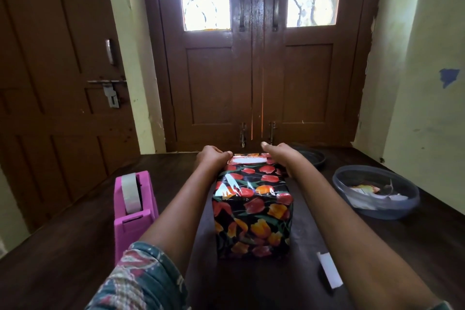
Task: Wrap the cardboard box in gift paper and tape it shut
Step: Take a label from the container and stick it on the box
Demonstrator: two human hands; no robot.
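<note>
On the dark wooden surface [63,246]: black tulip-print gift-wrapped cardboard box [253,211], held at its far end.
Left hand [214,156] and right hand [278,157] curl their fingers round it.

A home room: brown panelled double doors [261,58], scuffed pale walls [412,83], dark wooden table [63,259].

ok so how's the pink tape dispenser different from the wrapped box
The tape dispenser is plain pink; the wrapped box is covered in black paper with red and orange tulips. The dispenser stands untouched outside the left forearm, while the box lies between the forearms with the left hand and right hand at its far end. The dispenser is narrower than the box. Both sit on the dark table.
</note>
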